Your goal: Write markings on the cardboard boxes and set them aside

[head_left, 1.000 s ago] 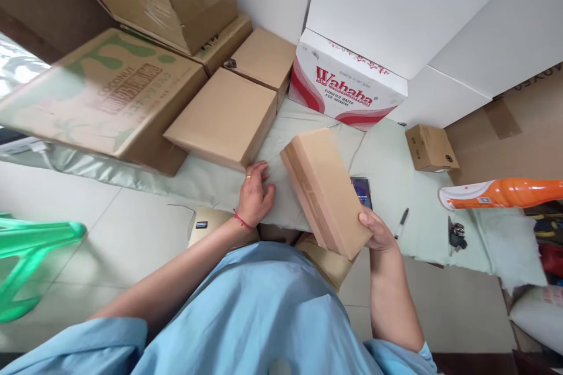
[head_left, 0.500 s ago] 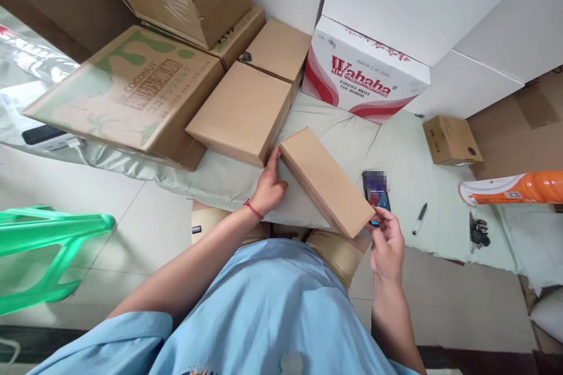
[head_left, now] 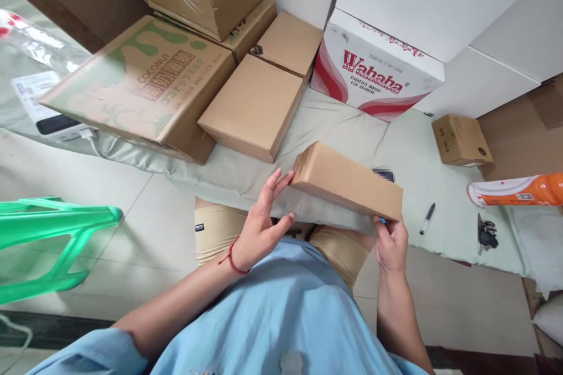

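Note:
A long plain cardboard box (head_left: 347, 179) is tilted up in front of me at the front edge of the cloth-covered surface. My right hand (head_left: 390, 246) pinches its lower right corner, thumb in front and the other fingers mostly hidden. At the box's left end is my left hand (head_left: 264, 220), fingers and thumb spread, with fingertips at or touching the end face. Behind the box, a phone (head_left: 384, 174) is mostly covered. Left of it, another plain cardboard box (head_left: 253, 105) lies flat on the cloth.
Further left sits a printed coconut carton (head_left: 145, 88), with a power bank (head_left: 59, 124) beside it. A Wahaha water carton (head_left: 373, 70) stands at the back. To the right are a pen (head_left: 427, 218), keys (head_left: 487, 234), a small box (head_left: 461, 139) and an orange bottle (head_left: 519, 189). A green stool (head_left: 61, 246) stands on the floor.
The long box has turned to lie more crosswise and tipped up, now covering most of the phone. My left hand has opened its fingers; my right hand has shifted under the box's corner.

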A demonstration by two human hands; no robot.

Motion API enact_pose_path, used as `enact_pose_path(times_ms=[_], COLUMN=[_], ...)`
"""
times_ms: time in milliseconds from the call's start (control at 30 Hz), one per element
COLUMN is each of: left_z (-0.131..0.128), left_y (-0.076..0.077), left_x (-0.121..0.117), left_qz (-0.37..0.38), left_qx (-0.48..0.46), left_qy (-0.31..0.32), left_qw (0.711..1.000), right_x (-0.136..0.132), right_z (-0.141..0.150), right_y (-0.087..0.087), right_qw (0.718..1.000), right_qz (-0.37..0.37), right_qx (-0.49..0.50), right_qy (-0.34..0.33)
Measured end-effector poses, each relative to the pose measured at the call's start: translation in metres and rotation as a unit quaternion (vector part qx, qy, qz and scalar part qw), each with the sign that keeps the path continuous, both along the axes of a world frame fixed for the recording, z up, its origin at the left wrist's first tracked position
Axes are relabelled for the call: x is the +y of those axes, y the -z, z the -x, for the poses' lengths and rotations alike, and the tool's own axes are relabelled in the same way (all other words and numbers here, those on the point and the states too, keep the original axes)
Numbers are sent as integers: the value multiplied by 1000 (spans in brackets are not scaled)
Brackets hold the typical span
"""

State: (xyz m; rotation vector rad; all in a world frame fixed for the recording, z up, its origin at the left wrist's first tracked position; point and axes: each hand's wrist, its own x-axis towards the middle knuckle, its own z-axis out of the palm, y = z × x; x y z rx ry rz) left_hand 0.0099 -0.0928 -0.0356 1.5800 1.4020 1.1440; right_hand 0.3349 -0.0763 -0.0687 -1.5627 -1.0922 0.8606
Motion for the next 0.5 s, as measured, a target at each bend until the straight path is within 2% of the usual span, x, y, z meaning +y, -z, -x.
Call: enact_pose_path(times_ms=[133,267,367,500], left_z=[5,3,0,0], left_y=[-25,-37,-33,-15], left_x=[-14,-8,-3,-1], left_qz=[-11,-48,-56,-12], left_qx=[-13,-14,-60,-175], left_qy=[25,17,-8,-40], left_qw=[1000,999,997,984], right_x=[9,6,1,-5], right_z=[9,19,21,17], right_y=[3,4,2,-2], right_qw=[996,986,983,988], right_qz=[-28,-37,-39,-64], right_qx=[82,160,174,137], right_qy=[21,33,35,35])
